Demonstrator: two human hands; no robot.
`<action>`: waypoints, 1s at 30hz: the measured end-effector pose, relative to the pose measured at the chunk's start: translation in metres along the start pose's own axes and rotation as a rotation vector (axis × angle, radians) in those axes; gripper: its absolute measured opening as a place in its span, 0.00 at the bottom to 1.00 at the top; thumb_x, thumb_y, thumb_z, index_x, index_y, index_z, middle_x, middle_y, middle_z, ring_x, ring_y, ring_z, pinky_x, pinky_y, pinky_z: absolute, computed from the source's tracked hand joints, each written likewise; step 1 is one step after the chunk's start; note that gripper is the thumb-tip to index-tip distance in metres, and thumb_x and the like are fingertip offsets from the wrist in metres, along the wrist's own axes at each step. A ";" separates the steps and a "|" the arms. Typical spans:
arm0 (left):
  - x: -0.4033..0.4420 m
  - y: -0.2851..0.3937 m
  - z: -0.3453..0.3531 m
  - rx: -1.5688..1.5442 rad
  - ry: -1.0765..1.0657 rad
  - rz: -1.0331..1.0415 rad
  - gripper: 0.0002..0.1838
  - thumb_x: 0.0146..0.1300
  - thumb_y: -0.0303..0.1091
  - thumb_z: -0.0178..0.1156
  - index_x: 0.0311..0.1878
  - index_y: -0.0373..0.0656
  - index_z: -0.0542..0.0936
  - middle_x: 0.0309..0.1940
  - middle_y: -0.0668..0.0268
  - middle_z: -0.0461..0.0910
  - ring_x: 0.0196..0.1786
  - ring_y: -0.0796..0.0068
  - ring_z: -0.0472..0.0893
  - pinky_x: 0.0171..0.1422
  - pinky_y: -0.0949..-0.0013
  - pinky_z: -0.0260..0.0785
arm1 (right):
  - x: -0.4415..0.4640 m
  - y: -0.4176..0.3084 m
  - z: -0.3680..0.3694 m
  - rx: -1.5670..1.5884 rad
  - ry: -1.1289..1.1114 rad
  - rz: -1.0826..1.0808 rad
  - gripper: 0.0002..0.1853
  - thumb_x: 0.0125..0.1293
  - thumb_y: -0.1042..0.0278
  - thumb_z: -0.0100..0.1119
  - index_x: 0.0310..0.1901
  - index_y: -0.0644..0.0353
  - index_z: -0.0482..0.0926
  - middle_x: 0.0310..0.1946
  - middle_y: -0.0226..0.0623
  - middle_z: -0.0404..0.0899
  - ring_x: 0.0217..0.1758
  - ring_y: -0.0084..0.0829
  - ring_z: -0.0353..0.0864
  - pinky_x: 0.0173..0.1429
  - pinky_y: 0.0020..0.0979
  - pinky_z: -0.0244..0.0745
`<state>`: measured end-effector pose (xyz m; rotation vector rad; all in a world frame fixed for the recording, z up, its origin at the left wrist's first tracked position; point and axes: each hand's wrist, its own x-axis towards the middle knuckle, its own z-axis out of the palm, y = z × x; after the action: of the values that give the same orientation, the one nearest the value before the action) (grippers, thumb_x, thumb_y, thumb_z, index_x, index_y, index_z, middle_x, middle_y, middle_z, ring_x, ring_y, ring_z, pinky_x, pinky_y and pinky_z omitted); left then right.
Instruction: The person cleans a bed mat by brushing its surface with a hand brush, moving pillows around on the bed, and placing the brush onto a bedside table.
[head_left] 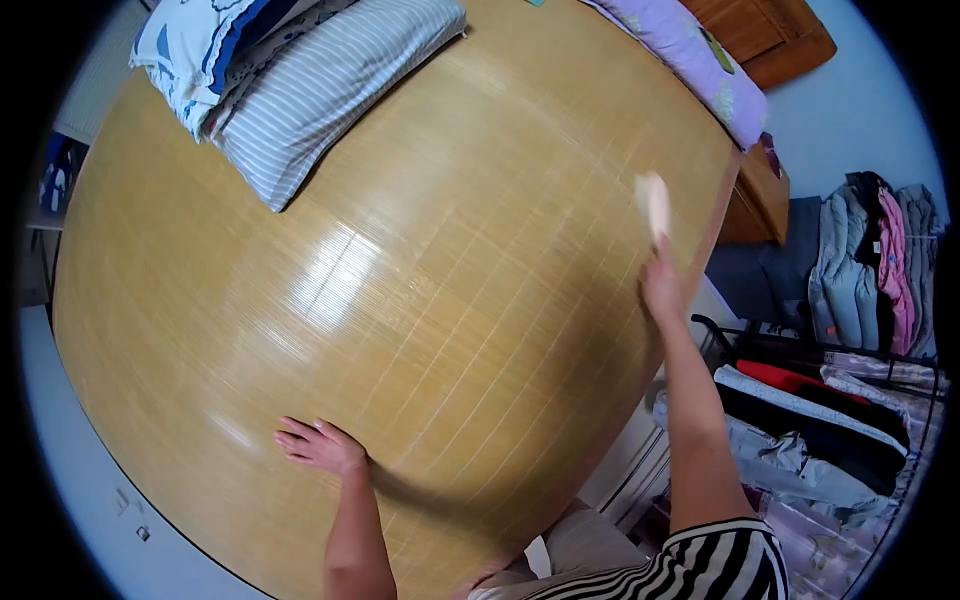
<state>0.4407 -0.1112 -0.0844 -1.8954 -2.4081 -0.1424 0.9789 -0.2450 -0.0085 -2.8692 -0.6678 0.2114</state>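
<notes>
My left hand (322, 447) rests palm down on the bamboo sleeping mat (400, 340), its fingers spread. To the right, my right hand (663, 285) is closed round the handle of a pale brush (655, 205), near the mat's right edge. Motion blurs the brush, and paler bristles seem to show on its left side. Whether those bristles touch the mat I cannot tell.
A striped pillow (330, 105) and blue-and-white bedding (185, 60) lie at the far left. A lilac pillow (690, 60) lies along the far right edge, by a wooden headboard (765, 40). Folded clothes (850, 270) and a clothes rack (830, 350) stand right of the bed.
</notes>
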 end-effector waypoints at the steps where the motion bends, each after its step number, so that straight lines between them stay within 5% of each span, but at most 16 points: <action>1: -0.001 -0.001 0.001 0.011 -0.002 -0.004 0.32 0.67 0.52 0.30 0.70 0.50 0.42 0.70 0.52 0.37 0.72 0.56 0.38 0.71 0.49 0.30 | -0.013 0.043 -0.012 -0.002 0.040 0.048 0.26 0.64 0.66 0.40 0.65 0.44 0.56 0.32 0.56 0.76 0.34 0.52 0.76 0.38 0.45 0.69; 4: 0.000 0.002 -0.003 0.028 -0.012 -0.009 0.32 0.66 0.52 0.31 0.70 0.47 0.42 0.70 0.50 0.38 0.72 0.55 0.38 0.71 0.49 0.29 | -0.026 0.102 -0.062 -0.257 -0.008 0.369 0.24 0.63 0.64 0.42 0.63 0.47 0.60 0.41 0.56 0.76 0.45 0.54 0.75 0.48 0.46 0.70; 7: -0.001 -0.002 0.002 0.055 -0.029 -0.016 0.33 0.66 0.51 0.31 0.70 0.45 0.43 0.69 0.49 0.38 0.72 0.54 0.38 0.71 0.49 0.28 | -0.016 0.090 -0.067 -0.148 0.212 0.221 0.23 0.64 0.64 0.40 0.61 0.52 0.61 0.39 0.58 0.76 0.44 0.55 0.75 0.47 0.46 0.69; 9: -0.001 -0.004 0.004 0.079 -0.029 -0.027 0.33 0.66 0.50 0.31 0.70 0.45 0.43 0.69 0.49 0.38 0.72 0.54 0.38 0.71 0.49 0.28 | -0.001 0.018 -0.056 0.024 0.198 0.136 0.23 0.64 0.65 0.41 0.61 0.54 0.61 0.44 0.57 0.74 0.47 0.54 0.73 0.50 0.44 0.68; 10: 0.000 -0.002 0.002 0.064 -0.047 -0.025 0.33 0.66 0.50 0.31 0.70 0.44 0.44 0.69 0.49 0.38 0.72 0.54 0.38 0.71 0.49 0.27 | 0.015 -0.003 -0.034 0.038 0.242 -0.013 0.24 0.64 0.65 0.40 0.63 0.51 0.59 0.43 0.56 0.74 0.47 0.54 0.73 0.50 0.44 0.68; 13: 0.001 0.001 -0.002 0.055 -0.062 -0.021 0.32 0.66 0.49 0.31 0.69 0.43 0.44 0.69 0.48 0.38 0.72 0.54 0.38 0.71 0.48 0.27 | 0.049 -0.126 0.010 0.197 0.036 0.008 0.24 0.64 0.59 0.41 0.63 0.38 0.58 0.39 0.54 0.76 0.43 0.50 0.76 0.49 0.43 0.69; 14: 0.001 0.002 -0.003 0.045 -0.063 -0.010 0.32 0.66 0.49 0.31 0.69 0.42 0.44 0.69 0.48 0.38 0.72 0.54 0.38 0.71 0.48 0.27 | 0.057 -0.164 0.023 0.267 0.057 -0.129 0.23 0.64 0.62 0.41 0.62 0.45 0.62 0.43 0.54 0.75 0.47 0.51 0.75 0.50 0.42 0.68; 17: 0.001 0.002 -0.003 0.035 -0.048 -0.003 0.32 0.66 0.50 0.30 0.69 0.44 0.45 0.69 0.49 0.39 0.72 0.55 0.39 0.71 0.50 0.27 | 0.078 -0.263 0.043 0.244 -0.026 -0.217 0.24 0.63 0.61 0.41 0.62 0.45 0.61 0.43 0.55 0.74 0.47 0.52 0.74 0.51 0.44 0.68; 21: 0.002 0.003 0.000 -0.005 -0.024 0.003 0.32 0.66 0.52 0.29 0.70 0.46 0.45 0.70 0.51 0.39 0.72 0.56 0.39 0.71 0.51 0.28 | 0.107 -0.306 0.058 0.147 -0.006 -0.212 0.25 0.62 0.62 0.40 0.63 0.44 0.60 0.42 0.55 0.75 0.45 0.52 0.75 0.50 0.44 0.69; 26: 0.002 0.003 -0.001 -0.008 -0.060 0.003 0.33 0.66 0.52 0.28 0.69 0.43 0.44 0.69 0.49 0.38 0.72 0.53 0.38 0.71 0.48 0.26 | 0.133 -0.196 0.042 0.012 0.032 -0.124 0.26 0.63 0.59 0.39 0.65 0.40 0.56 0.38 0.53 0.77 0.42 0.50 0.77 0.47 0.48 0.70; 30: 0.002 0.004 0.000 0.012 -0.041 -0.011 0.33 0.66 0.51 0.28 0.70 0.43 0.43 0.69 0.49 0.38 0.72 0.54 0.38 0.71 0.48 0.26 | 0.124 0.049 0.039 0.051 0.297 -0.088 0.26 0.61 0.62 0.43 0.63 0.47 0.60 0.40 0.50 0.77 0.42 0.51 0.77 0.46 0.46 0.70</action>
<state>0.4446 -0.1086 -0.0838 -1.8987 -2.4408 -0.0907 1.1031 -0.2270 -0.0689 -2.7339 -0.7137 -0.2031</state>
